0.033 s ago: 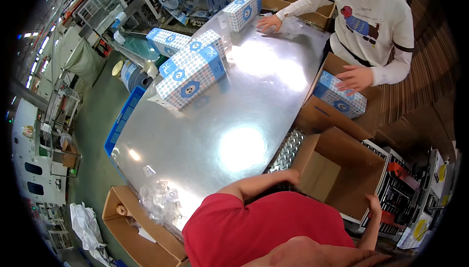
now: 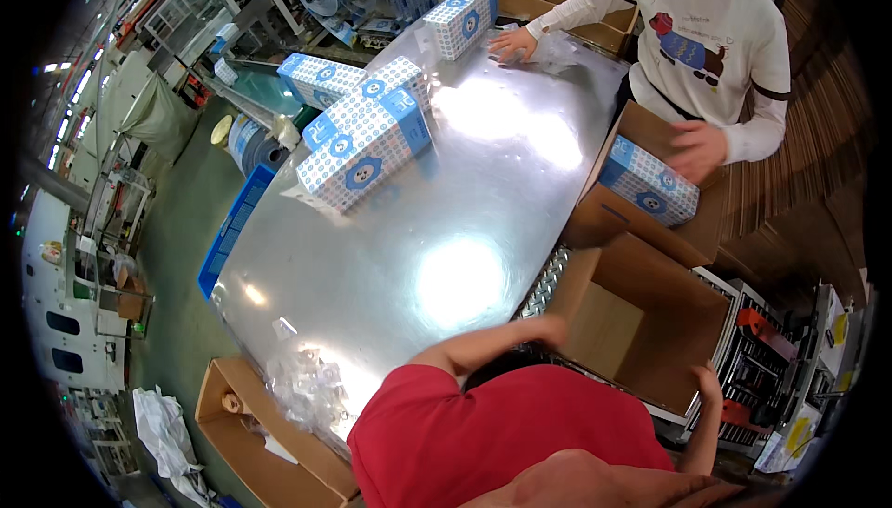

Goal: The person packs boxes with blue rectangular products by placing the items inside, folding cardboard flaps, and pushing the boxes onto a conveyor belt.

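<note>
An open, bare cardboard box (image 2: 609, 331) stands in front of me, just right of the metal table. My left hand (image 2: 548, 329) is at its left wall, fingers smeared by motion. At the box's right edge, my right hand (image 2: 709, 383) curls against the wall. Beyond it sits another open carton (image 2: 641, 224), with a blue-and-white patterned package (image 2: 649, 183) inside. A co-worker's blurred hand (image 2: 697, 150) hovers beside that package. Their other hand (image 2: 513, 44) rests on the far end of the table near clear plastic.
The shiny metal table (image 2: 372, 276) carries several patterned packages (image 2: 367, 150) at its far left. Crumpled clear plastic (image 2: 307, 387) lies at its near left corner, beside a cardboard carton (image 2: 269, 434). A roller conveyor (image 2: 743, 378) runs at right. Flattened cardboard (image 2: 818, 155) is stacked behind the co-worker.
The bare box has shifted slightly away from me and left, against the other carton. My left hand has moved a little left and blurred. The co-worker's hand has lifted rightward off the package.
</note>
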Motion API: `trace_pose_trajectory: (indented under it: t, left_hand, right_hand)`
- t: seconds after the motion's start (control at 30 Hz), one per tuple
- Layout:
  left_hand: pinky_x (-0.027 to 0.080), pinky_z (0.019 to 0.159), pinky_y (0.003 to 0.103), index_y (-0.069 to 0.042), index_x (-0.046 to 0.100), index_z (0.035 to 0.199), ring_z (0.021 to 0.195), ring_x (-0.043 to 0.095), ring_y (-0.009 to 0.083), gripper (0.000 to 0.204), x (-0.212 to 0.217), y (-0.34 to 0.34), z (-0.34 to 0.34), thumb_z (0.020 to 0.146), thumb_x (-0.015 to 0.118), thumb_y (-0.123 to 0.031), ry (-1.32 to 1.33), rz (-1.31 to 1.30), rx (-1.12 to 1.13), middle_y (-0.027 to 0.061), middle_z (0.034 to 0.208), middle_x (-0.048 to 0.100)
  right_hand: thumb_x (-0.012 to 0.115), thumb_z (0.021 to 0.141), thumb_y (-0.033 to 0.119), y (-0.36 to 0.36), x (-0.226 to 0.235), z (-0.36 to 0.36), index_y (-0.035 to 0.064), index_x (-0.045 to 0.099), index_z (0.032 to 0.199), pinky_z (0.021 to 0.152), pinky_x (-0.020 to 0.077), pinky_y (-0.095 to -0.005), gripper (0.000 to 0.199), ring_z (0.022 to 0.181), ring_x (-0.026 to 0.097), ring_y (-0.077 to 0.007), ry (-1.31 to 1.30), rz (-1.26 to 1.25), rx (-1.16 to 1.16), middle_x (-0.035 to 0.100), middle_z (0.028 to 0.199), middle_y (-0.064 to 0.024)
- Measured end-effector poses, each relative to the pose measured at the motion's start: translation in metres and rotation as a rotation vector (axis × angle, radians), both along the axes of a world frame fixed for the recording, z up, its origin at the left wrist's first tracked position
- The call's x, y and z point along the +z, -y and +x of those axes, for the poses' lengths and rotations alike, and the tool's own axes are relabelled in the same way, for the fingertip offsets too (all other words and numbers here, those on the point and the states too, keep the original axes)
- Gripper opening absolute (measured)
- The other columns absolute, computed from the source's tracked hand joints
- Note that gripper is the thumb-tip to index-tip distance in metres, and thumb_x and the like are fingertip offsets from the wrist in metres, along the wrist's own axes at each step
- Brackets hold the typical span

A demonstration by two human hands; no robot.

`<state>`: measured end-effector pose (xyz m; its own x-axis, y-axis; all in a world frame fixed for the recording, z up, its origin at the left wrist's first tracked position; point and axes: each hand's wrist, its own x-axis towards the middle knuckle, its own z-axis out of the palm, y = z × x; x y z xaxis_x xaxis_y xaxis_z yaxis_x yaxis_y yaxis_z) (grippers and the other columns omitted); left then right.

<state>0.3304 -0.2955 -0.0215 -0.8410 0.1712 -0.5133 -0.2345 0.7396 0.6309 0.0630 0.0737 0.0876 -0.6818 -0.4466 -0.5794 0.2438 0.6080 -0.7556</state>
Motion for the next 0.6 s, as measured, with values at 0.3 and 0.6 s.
trace_pose_trajectory:
  t: [0.3,0.6]
  left_hand:
    - [0.025,0.103,0.045,-0.001,0.032,0.136,0.125,0.033,0.0384,0.107,0.202,0.363,0.252,0.051,0.081,-0.044,-0.358,-1.149,1.089,0.0249,0.131,0.038]
    - [0.045,0.075,0.044,-0.02,0.03,0.14,0.091,0.052,0.0369,0.093,0.184,0.325,0.255,0.056,0.071,-0.025,-0.41,-0.753,0.825,0.0188,0.103,0.049]
  right_hand:
    - [0.052,0.09,0.02,0.08,0.047,0.078,0.0006,0.029,0.136,0.096,0.0365,-0.0332,0.055,0.116,0.045,-0.0233,-0.03,-0.102,-0.108,0.043,0.131,-0.012]
    - [0.07,0.067,0.007,0.351,0.106,0.136,0.0008,0.041,0.127,0.103,0.0297,-0.0404,0.066,0.122,0.039,-0.0345,-1.186,-0.063,0.685,0.042,0.128,-0.0187]
